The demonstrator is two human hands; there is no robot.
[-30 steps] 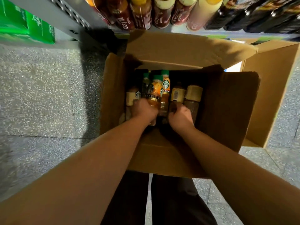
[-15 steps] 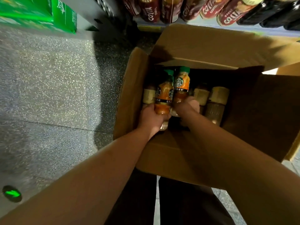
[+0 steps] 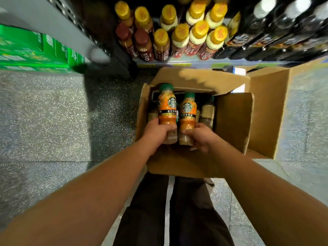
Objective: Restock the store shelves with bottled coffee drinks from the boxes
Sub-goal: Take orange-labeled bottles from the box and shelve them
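An open cardboard box stands on the floor in front of me. My left hand grips the lower part of an orange green-capped coffee bottle, raised above the box's left side. My right hand grips a second orange bottle right beside the first. Both bottles are upright and nearly touch. Down in the box stand more bottles with beige labels. The shelf behind the box carries rows of coffee bottles with yellow and red caps.
A second open cardboard box stands right of the first. Dark bottles fill the shelf's right part. Green cartons are stacked at the left beside a grey shelf upright. Speckled floor lies to the left; my dark trousers show below.
Both hands have risen out of the box, each bringing up an orange bottle. My view has tilted up, so more of the shelf shows.
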